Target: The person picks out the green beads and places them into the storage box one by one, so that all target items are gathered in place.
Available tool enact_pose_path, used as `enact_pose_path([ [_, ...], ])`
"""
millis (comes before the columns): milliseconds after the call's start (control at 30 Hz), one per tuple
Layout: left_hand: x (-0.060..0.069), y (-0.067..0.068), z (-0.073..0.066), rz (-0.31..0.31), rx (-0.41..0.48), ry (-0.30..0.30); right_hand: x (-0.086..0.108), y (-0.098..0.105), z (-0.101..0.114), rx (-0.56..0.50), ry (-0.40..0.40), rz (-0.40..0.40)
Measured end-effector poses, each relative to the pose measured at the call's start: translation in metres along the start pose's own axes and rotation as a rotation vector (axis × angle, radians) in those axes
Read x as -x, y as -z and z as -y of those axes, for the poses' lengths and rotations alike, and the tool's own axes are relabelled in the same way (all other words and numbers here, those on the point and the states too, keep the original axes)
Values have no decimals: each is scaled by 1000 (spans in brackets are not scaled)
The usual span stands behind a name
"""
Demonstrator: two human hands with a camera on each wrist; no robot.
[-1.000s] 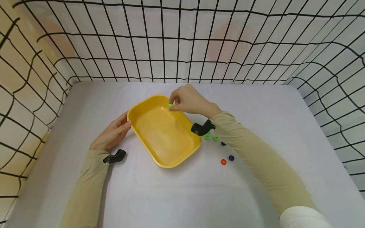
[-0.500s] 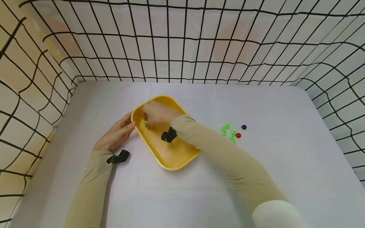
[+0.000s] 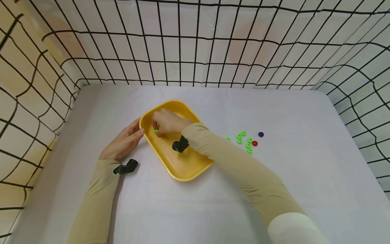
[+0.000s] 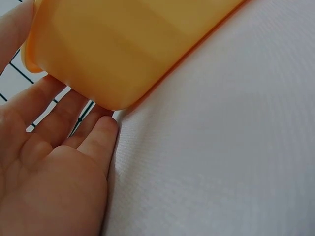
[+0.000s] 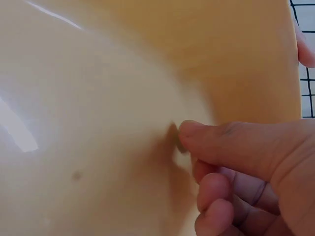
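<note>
A yellow plastic tray [image 3: 170,166] stands at a slant on the white-covered table. At its left corner, my left hand [image 3: 123,142] holds the rim, thumb at the edge and fingers against the outer wall [image 4: 108,54]. Inside the tray, my right hand [image 3: 167,122] pinches a small green ring [image 3: 155,131] between thumb and fingers, low near the tray floor. Only a dark greenish edge of the ring [image 5: 181,142] shows beside the thumb in the right wrist view. My right forearm and hand hide part of the tray's inside.
Right of the tray lie several loose green rings [image 3: 239,141], a red ring [image 3: 255,143] and a dark purple ring [image 3: 261,134]. The right sleeve [image 3: 243,162] passes close by them. Black wire mesh [image 3: 189,62] borders the table's back and sides.
My right hand has moved left and down from above the tray's far edge into its left part, carrying the green ring. Over the last half second it has stayed there. The left hand keeps its hold.
</note>
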State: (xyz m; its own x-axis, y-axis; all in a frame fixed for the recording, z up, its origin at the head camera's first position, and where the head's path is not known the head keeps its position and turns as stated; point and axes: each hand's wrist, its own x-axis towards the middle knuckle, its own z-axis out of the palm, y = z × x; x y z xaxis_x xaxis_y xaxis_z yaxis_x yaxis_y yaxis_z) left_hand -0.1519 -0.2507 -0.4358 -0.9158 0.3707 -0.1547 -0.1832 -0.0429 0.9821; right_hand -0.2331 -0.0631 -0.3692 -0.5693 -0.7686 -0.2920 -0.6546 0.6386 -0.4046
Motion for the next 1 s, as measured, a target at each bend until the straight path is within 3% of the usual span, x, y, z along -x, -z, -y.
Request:
enact_pose_path([
  [233, 2, 1, -4, -30, -55, 47, -1, 2, -1, -21, -5, -1],
  [433, -1, 1, -4, -14, -47, 39, 1, 6, -3, -11, -18, -1],
  [600, 1, 0, -2, -4, -26, 26, 15, 27, -1, -42, 7, -69],
  [700, 2, 0, -1, -3, -26, 26, 40, 57, -3, -86, 35, -181],
  [833, 1, -2, -2, -8, -42, 21, 90, 99, -16, -131, 13, -391],
  [900, 1, -2, -2, -12, -47, 26, 118, 108, -29, -156, -26, -481],
  [1000, 1, -4, -2, -18, -60, 38, 157, 98, -54, -153, -78, -558],
])
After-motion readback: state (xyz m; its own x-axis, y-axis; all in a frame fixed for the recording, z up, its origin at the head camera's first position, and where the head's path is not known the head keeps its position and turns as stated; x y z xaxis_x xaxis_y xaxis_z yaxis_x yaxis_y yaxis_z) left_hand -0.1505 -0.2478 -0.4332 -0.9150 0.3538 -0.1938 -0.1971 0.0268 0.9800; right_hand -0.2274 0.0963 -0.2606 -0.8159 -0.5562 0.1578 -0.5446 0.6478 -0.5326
